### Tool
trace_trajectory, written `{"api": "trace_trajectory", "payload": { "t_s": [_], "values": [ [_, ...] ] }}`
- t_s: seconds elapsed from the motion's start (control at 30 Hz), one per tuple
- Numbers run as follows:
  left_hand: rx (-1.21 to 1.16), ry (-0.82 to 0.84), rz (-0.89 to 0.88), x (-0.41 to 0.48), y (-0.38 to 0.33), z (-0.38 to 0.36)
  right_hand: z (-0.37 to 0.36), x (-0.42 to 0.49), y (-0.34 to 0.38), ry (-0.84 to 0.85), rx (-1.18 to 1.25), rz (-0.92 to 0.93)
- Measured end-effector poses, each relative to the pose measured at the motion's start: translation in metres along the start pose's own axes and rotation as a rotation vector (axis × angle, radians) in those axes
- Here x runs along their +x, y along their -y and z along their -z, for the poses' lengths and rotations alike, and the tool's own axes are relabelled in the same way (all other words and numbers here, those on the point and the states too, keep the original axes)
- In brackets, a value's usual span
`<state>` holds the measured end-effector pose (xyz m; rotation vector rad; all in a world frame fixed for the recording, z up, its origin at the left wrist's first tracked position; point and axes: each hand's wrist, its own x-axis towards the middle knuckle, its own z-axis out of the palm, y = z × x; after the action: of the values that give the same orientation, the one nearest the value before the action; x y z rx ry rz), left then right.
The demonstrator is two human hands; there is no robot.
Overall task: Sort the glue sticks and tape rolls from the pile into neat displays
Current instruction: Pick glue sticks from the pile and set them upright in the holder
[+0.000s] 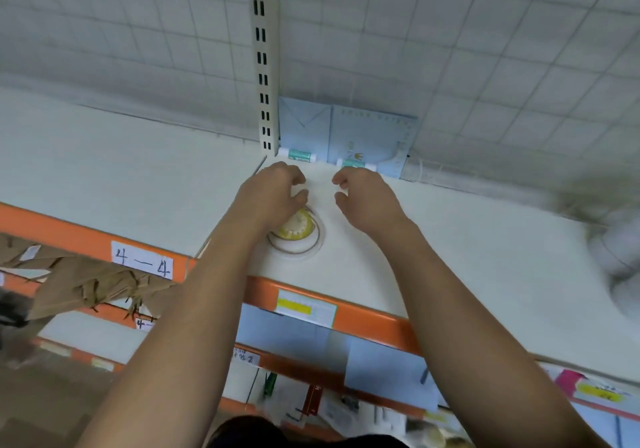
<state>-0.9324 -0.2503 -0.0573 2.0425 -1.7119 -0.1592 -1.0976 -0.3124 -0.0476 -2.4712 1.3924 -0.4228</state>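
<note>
While my left hand (273,194) curls over the shelf (450,257), gripping what I cannot tell, my right hand (363,198) hangs loosely curled and empty beside it. A tape roll (296,232) lies flat under my left wrist; dragging that wrist back could sweep it off the front edge. Reaching deeper might roll the glue sticks (299,155) askew.

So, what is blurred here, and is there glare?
Head view: the white object at the right edge is smeared by blur; the left hand, the right hand and the tape roll look sharper; the wall grid bows from the wide lens; soft light, no glare.
</note>
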Motion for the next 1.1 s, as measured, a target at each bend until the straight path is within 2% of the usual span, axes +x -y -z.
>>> {"api": "trace_trajectory", "payload": {
  "t_s": [0.27, 0.43, 0.57, 0.7, 0.8, 0.93, 1.1],
  "values": [
    [0.043, -0.01, -0.101, 0.051, 0.017, -0.024, -0.019, 0.049, -0.007, -0.082, -0.185, -0.122],
    [0.06, 0.019, -0.194, 0.085, 0.033, -0.025, -0.03, 0.075, -0.01, -0.035, -0.279, -0.232],
    [0.06, 0.032, -0.262, 0.103, 0.043, -0.03, -0.037, 0.083, -0.008, -0.07, -0.336, -0.303],
    [0.094, 0.082, -0.29, 0.111, 0.05, -0.035, -0.04, 0.084, -0.007, -0.052, -0.37, -0.326],
    [0.173, 0.097, -0.303, 0.117, 0.052, -0.037, -0.041, 0.079, -0.004, -0.067, -0.306, -0.336],
    [0.183, 0.089, -0.281, 0.121, 0.053, -0.037, -0.036, 0.07, 0.009, -0.071, -0.084, -0.322],
    [0.116, 0.078, -0.261, 0.11, 0.049, -0.032, -0.022, 0.045, 0.024, -0.145, -0.057, -0.301]
  ]
}}
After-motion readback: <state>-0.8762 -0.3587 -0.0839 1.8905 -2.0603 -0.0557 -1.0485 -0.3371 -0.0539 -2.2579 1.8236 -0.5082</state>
